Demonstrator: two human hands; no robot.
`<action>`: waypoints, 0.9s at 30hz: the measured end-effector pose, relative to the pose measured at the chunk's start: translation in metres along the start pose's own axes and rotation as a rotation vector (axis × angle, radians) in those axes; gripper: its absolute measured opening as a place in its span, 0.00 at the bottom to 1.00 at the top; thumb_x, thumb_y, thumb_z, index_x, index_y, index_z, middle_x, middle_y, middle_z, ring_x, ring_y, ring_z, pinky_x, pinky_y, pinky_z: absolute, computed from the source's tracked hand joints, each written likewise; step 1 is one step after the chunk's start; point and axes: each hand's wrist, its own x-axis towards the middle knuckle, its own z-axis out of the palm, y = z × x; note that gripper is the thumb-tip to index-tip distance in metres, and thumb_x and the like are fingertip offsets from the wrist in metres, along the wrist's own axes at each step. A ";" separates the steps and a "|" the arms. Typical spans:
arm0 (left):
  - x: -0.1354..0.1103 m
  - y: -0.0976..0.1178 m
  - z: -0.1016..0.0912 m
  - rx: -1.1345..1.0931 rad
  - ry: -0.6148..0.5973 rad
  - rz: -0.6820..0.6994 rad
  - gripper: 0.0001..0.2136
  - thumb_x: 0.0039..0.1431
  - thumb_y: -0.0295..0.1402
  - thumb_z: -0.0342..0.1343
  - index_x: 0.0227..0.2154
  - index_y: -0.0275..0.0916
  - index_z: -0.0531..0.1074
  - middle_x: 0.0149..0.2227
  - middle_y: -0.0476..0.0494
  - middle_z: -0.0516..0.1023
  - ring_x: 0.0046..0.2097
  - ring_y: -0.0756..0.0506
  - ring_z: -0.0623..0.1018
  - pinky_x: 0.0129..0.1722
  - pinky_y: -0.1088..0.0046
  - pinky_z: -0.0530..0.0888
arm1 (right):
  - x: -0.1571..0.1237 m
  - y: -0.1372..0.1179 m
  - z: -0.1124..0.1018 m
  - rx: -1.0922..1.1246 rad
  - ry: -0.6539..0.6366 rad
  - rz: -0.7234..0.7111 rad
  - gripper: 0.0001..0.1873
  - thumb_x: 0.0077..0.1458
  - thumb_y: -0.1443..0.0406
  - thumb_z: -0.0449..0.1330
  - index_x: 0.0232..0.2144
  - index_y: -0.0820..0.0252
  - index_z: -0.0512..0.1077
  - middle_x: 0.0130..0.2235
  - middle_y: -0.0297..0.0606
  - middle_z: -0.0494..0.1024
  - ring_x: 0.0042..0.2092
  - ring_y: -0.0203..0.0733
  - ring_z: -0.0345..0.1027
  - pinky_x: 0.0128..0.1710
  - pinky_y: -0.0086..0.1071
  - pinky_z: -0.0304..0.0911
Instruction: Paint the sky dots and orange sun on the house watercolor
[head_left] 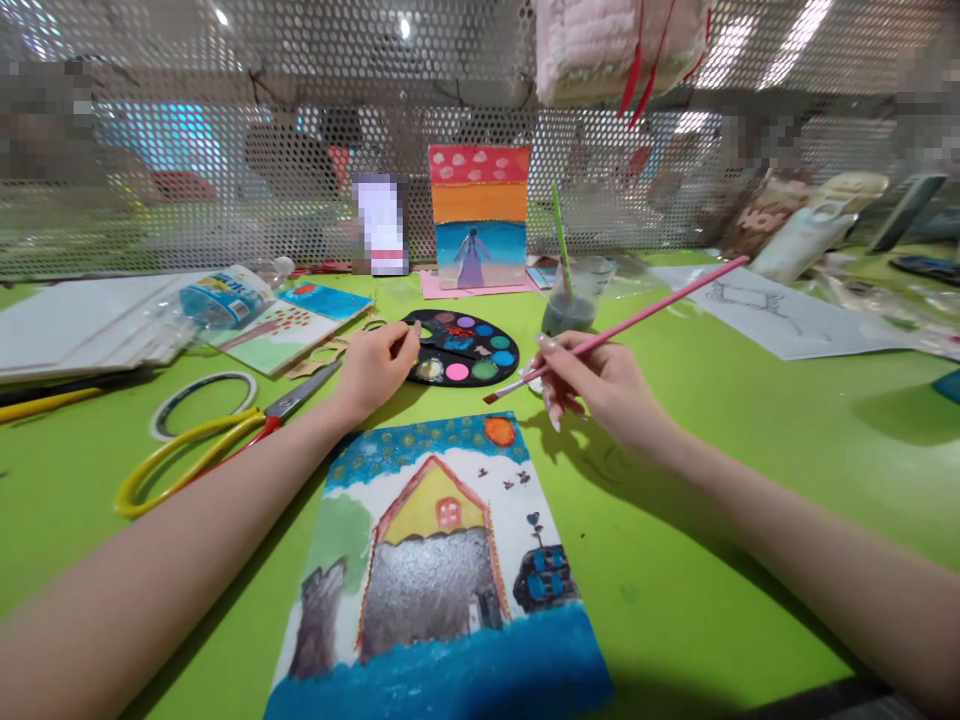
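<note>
Both bare hands over a green worktop (787,450). Right hand (600,385): grip closed lightly, thumb and fingers pinching a pink paintbrush (660,306) low on its handle, brown bristles pointing down and left. Left hand (375,370): fingers curled in, thumb at the left edge of a black paint palette (461,350) — appears to pinch the rim, though the underside of that grip is hidden. Painted house picture (435,590) lies flat on the near side, its top edge just below the palette; sun, birds, tree and blue foreground already coloured, some white left around the house. Bristle tip sits in the gap between palette and picture, seemingly touching neither. Step in hand, as I judge it: brush at the palette, between paint and picture. Next move would call for a steady palette and a small, controlled dip of the tip, either into a well or onto the picture. Rinse cup (570,318) stands just behind the right hand, green-handled brush (561,240) leaning in it.
</note>
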 end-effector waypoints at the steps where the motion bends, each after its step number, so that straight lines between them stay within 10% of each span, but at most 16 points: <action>1: 0.000 0.000 0.000 0.000 -0.001 -0.001 0.19 0.62 0.39 0.47 0.17 0.38 0.58 0.16 0.52 0.60 0.21 0.52 0.58 0.24 0.71 0.54 | 0.000 -0.002 0.000 0.018 0.004 0.018 0.17 0.57 0.54 0.60 0.24 0.62 0.70 0.17 0.31 0.70 0.17 0.29 0.63 0.15 0.22 0.60; 27: 0.001 0.002 -0.001 0.006 -0.015 -0.012 0.18 0.61 0.39 0.47 0.16 0.40 0.56 0.16 0.52 0.59 0.21 0.52 0.58 0.24 0.71 0.54 | 0.011 0.007 -0.004 -0.044 0.048 0.260 0.21 0.58 0.59 0.61 0.17 0.65 0.72 0.14 0.33 0.70 0.14 0.26 0.60 0.13 0.20 0.58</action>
